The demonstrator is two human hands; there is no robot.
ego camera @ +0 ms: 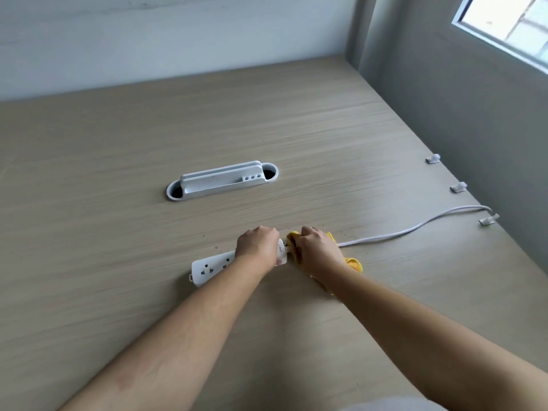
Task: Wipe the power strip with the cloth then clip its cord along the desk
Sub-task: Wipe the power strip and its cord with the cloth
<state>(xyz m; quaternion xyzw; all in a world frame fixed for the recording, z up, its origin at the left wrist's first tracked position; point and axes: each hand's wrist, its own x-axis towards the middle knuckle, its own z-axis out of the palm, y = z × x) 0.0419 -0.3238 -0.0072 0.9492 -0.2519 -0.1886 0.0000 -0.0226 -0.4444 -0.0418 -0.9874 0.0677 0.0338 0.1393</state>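
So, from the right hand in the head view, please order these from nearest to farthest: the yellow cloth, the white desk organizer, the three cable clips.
From the right hand:
1. Yellow cloth, held under it.
2. Nearest clip, right edge, by the cord.
3. Middle clip and desk organizer: too close to call.
4. Farthest clip.

Around your work area: a desk insert, crumbs, walls and a window.

Out past the middle of the wood-grain desk (118, 161) you have a white oval cable grommet (222, 180) set into the top, with a dark opening at each end and a raised tray holding three small round holes. Dark crumbs (211, 236) speckle the surface in front of you. A pale wall (148, 40) runs along the far edge, a grey wall (474, 99) stands to your right, and a window (510, 22) sits at top right.
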